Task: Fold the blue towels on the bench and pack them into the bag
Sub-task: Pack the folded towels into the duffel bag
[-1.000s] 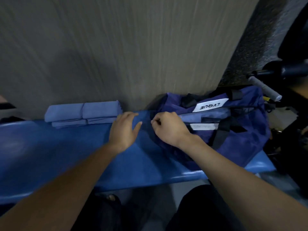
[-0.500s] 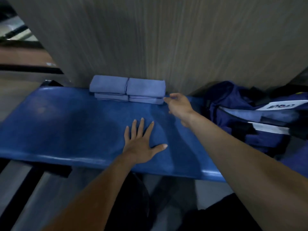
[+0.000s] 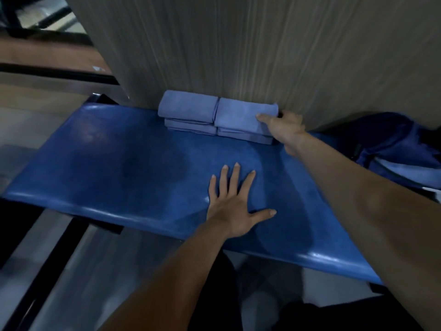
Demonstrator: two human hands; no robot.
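Blue folded towels (image 3: 216, 115) sit at the 12 o'clock edge of the bench (image 3: 133, 168), against the wood-grain wall panel (image 3: 250, 44). We count four: two stacks side by side and touching, each two towels high. The upper right towel (image 3: 241, 114) is the one being handled.

Our right hand (image 3: 285, 126) reaches in from the 3 o'clock side of the right stack. Its thumb lies on top of the upper right towel and its fingers curl round the towel's far end, next to the wall, so the hand grips that towel. The right forearm runs from the 5 o'clock corner of the view up to this point.

Our left hand (image 3: 235, 206) lies flat on the bench at 6 o'clock of the stacks, well apart from them. All five fingers are straight and spread, palm down, holding nothing. The left forearm enters from 7 o'clock.

One dark blue bag (image 3: 393, 149) rests at the 3 o'clock end of the bench, with a lighter blue fold (image 3: 412, 169) showing in its opening.
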